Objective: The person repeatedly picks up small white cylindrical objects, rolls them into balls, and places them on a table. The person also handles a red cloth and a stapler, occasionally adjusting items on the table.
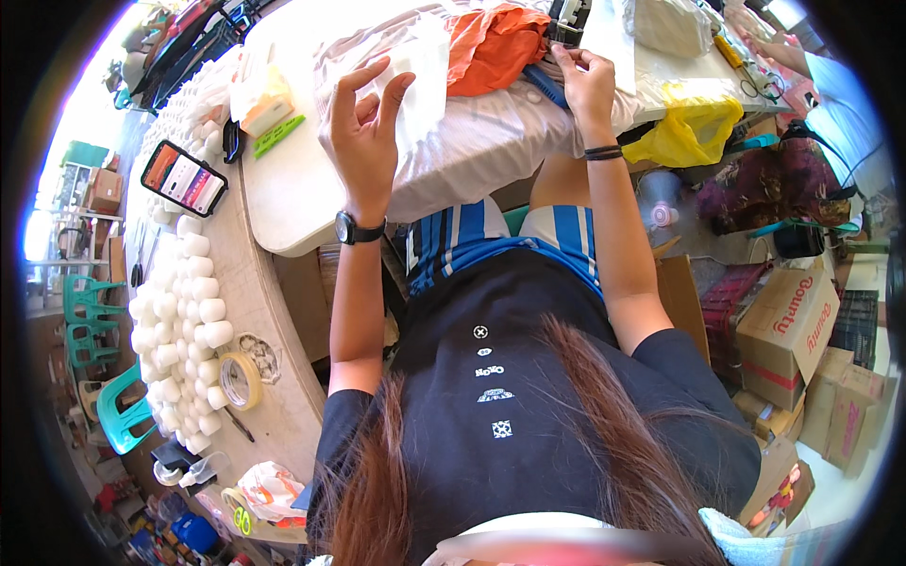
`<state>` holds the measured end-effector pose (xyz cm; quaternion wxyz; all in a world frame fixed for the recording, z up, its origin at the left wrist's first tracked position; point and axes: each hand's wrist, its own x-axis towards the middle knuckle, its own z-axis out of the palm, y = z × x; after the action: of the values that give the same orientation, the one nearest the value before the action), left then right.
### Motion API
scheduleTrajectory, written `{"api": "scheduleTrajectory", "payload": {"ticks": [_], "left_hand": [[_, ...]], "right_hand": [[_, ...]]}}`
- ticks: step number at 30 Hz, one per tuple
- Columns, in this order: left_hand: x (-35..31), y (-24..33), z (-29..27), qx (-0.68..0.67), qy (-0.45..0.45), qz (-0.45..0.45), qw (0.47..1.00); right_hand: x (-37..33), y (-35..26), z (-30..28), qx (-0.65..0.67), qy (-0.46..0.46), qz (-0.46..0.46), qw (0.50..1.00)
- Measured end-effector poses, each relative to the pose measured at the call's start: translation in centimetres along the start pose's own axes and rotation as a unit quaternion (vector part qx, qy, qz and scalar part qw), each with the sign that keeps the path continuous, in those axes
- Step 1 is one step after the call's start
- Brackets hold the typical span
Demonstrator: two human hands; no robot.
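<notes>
My left hand (362,137) is raised over the white table, index finger and thumb apart, with nothing visible between them. Just right of it is a pale, see-through sheet (423,90); I cannot tell whether the hand touches it. My right hand (587,80) has thumb and forefinger pinched together beside a black device (568,21) at the top edge. Whatever sits in that pinch is too small to make out. Between the hands, toward the back, lies a crumpled orange cloth (493,47). Pale fabric (491,141) drapes over the table's near edge.
On the left table are many white rounded pieces (184,330), a tape roll (241,381) and a lit phone (185,178). A green strip (279,136) lies by my left hand. A yellow plastic bag (687,127) hangs at right, near another person (845,118). Cardboard boxes (788,325) stand lower right.
</notes>
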<state>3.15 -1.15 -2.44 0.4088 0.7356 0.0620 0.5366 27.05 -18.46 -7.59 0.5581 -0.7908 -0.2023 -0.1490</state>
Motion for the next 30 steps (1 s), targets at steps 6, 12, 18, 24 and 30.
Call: {"api": "scheduleTrajectory", "payload": {"ticks": [6,12,18,24,30], "left_hand": [[-0.1,0.0,0.2,0.020,0.004,-0.001,1.000],[0.1,0.1,0.4,0.032,0.027,0.057,0.997],[-0.5,-0.2,0.9,0.088,0.077,0.147,0.982],[-0.5,-0.9,1.1,0.119,0.084,0.219,0.965],[-0.6,-0.8,0.6,0.087,-0.002,0.196,0.977]], "right_hand": [[1.1,0.7,-1.9,-0.103,-0.023,-0.072,0.992],[-0.9,-4.9,-2.4,-0.041,-0.047,-0.037,0.997],[-3.5,-15.0,-3.0,0.354,-0.329,0.080,0.872],[-4.1,-19.5,-1.9,0.315,-0.468,0.101,0.820],[-4.2,-19.4,-1.8,0.259,-0.473,0.118,0.834]]}}
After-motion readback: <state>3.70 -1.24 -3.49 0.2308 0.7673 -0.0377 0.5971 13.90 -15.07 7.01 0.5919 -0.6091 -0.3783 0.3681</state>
